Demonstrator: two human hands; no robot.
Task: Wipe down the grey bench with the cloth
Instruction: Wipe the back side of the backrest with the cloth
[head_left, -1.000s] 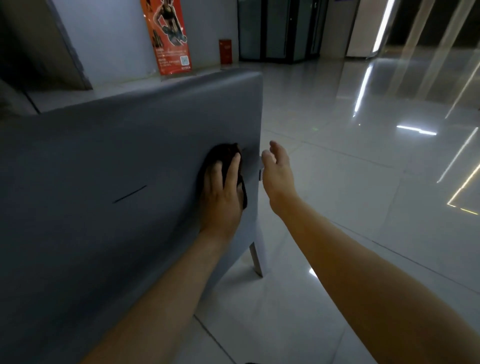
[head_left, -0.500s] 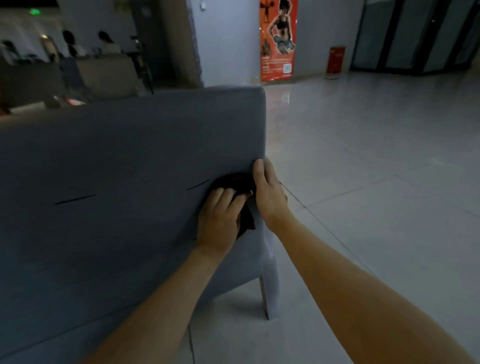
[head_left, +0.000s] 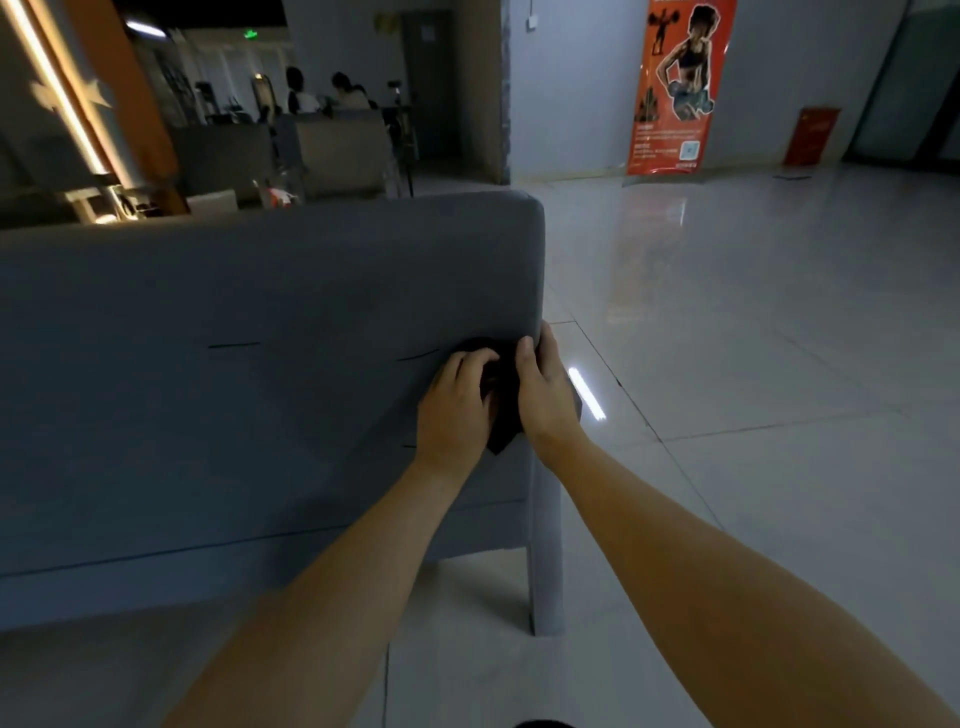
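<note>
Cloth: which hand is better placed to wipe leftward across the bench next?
Left. The left hand has its fingers curled on the cloth against the grey bench; the right hand wraps the bench's end edge, seemingly steadying it.

A dimly lit fitness-centre lobby: an orange poster (head_left: 678, 88) of a figure lifting dumbbells stands against the far wall; a glossy tiled floor (head_left: 753, 338) throws back a bar of light; a grey bench (head_left: 260, 338), upholstered and set on slim legs, fills the foreground; beyond it lies a lounge of armchairs (head_left: 337, 156) where seated people (head_left: 322, 96) gather; a green sign (head_left: 251, 35) glows above them; a red box (head_left: 812, 136) sits by the wall beside the poster; glazed doors (head_left: 904, 93) close the right side.
</note>
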